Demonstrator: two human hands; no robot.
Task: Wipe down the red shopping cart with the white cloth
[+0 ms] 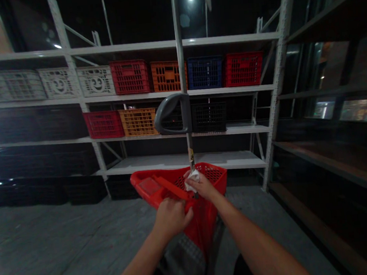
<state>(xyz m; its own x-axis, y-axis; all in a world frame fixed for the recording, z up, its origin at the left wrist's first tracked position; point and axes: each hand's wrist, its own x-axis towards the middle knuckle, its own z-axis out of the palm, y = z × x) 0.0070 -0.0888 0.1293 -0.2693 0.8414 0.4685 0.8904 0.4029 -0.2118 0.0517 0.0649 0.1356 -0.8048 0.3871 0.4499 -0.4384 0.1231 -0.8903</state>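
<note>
A red plastic shopping cart [144,186] with perforated basket walls stands in front of me. My left hand [171,216] is closed over its near rim. In my right hand [204,186] is a crumpled white cloth [193,181], pressed against the lower part of a grey metal pole [177,30]. This pole rises upright from the cart, with a worn yellow-and-black label [191,157] just above the cloth. Higher up, a grey loop-shaped handle [187,113] is fixed to the pole. My fingertips on the far side of the pole are partly hidden.
Behind the cart is a white metal rack [231,90] bearing red, orange, blue, black and white crates, such as a red crate [244,69]. Dark shelving [328,154] stands close on the right. Stacked dark crates [77,180] sit at left on the grey concrete floor [67,244].
</note>
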